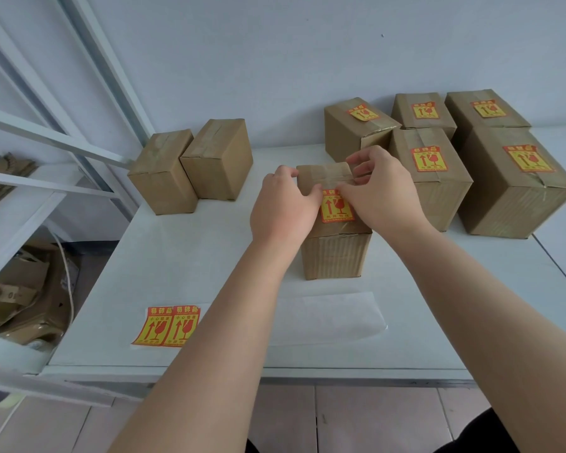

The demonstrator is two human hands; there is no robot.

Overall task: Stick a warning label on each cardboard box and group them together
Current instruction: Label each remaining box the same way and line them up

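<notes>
Left grip (285, 209) is clasping box (335, 253) on tabletop (177, 256), right grip (384, 191), fingers curled, is pressing label (336, 209) onto its top.

You have eight cardboard boxes on the counter (177, 273): two unlabelled boxes (190, 165) at the left, one middle box (335, 253) right in front of you, and five labelled boxes (438, 191) at the right. You can count eight warning labels in all: six stuck labels (428, 158), one per box, and two spare labels (167, 325) on the single backing strip (324, 315).
</notes>
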